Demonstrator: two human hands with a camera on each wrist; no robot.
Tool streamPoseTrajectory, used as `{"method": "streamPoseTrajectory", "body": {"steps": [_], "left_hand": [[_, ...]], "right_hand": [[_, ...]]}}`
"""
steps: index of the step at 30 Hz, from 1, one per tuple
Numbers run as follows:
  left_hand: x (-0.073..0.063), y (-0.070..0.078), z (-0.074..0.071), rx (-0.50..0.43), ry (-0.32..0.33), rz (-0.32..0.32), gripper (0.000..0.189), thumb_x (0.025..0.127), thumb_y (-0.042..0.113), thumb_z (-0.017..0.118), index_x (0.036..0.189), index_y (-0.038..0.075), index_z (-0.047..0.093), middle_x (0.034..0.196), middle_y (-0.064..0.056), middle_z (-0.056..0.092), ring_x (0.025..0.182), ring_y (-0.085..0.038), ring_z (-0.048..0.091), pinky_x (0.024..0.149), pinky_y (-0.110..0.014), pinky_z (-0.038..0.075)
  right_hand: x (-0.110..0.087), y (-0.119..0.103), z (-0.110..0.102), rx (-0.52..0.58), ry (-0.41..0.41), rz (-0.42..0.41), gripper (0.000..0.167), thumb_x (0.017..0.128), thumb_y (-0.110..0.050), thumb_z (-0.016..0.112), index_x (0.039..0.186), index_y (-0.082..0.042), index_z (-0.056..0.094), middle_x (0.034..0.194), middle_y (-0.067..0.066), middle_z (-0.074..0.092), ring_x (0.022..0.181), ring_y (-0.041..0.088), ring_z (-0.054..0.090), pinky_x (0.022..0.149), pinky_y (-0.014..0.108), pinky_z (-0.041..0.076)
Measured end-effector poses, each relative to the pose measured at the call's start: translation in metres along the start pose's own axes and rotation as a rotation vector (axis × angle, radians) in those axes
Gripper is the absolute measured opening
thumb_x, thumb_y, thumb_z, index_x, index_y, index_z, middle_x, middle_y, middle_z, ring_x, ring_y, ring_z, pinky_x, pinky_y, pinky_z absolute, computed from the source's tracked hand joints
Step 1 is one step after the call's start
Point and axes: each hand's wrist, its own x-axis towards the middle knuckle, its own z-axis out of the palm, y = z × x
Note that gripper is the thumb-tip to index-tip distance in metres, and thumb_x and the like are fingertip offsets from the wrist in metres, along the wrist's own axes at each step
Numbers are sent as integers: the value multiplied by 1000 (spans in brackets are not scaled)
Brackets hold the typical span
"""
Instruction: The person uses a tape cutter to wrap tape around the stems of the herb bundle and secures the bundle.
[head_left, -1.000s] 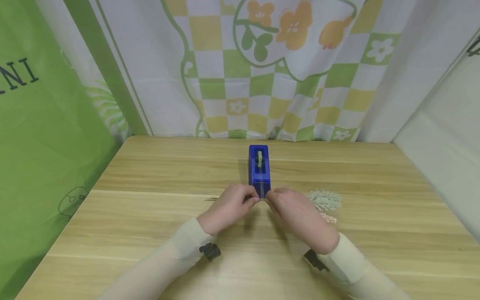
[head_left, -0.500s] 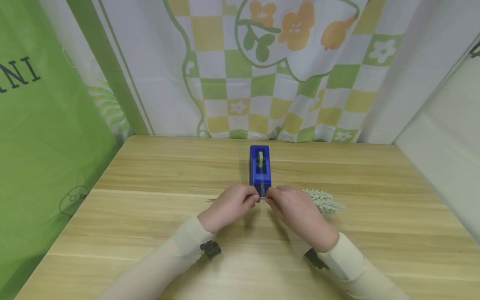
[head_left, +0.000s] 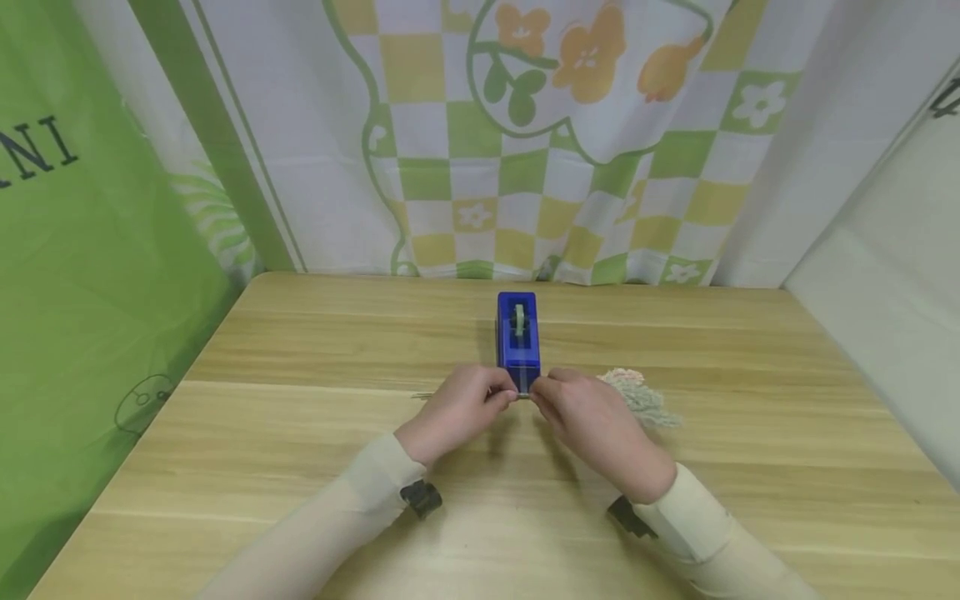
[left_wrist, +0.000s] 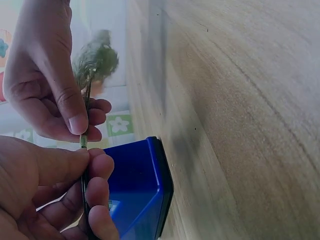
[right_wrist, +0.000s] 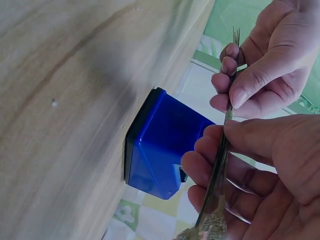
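Your head camera looks forward and down at the table [head_left: 315, 342] – your wrist cameras, tilted sideways, sit close, both showing left hand [left_wrist: 55, 182], right hand [right_wrist: 272, 170] and stems [right_wrist: 220, 157].

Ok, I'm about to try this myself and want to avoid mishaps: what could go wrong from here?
The slender stems could slide out of line, since only the fingers of the left hand and right hand hold them. The pale band around them, between the hands, might twist or loosen if the hands turn unequally. And the blue tape dispenser stands so close that a stray knuckle could knock it.
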Motion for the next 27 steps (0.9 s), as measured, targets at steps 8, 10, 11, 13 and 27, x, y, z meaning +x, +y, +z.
{"method": "streamPoseTrajectory", "body": {"steps": [8,10,11,13,27], "left_hand": [[2,-1,1,7,7,-18,12,103,12,65,104,6,76,97,-8,77,76,-11,62,67,-22,53],[2,-1,1,2,-2,-21,16,105,12,62,104,4,76,93,-10,76,71,-11,59,63,-22,50],[3,-2,1,1,-6,-20,18,105,12,61,104,2,76,91,-10,75,69,-12,57,62,-22,49],[3,-2,0,-4,-10,-25,20,106,12,59,102,1,76,87,-11,73,67,-12,55,60,-22,47],[6,-2,0,-11,24,-18,13,103,10,65,102,3,76,94,-12,77,72,-12,58,64,-22,50]], "right_hand": [[1,3,3,19,49,1,5,97,-12,74,93,-11,74,76,-4,61,61,5,45,55,20,42],[1,3,4,10,60,-5,4,97,-12,75,93,-10,74,77,-4,62,61,5,45,55,19,41],[1,3,4,6,63,-7,4,96,-12,75,93,-10,74,77,-3,62,61,5,45,54,19,41],[2,3,5,-5,68,-8,5,96,-12,75,93,-10,73,76,-3,61,60,6,44,53,19,40],[5,-2,3,-105,-3,-5,7,97,-10,72,91,-7,69,72,-1,59,58,8,46,50,20,41]]}}
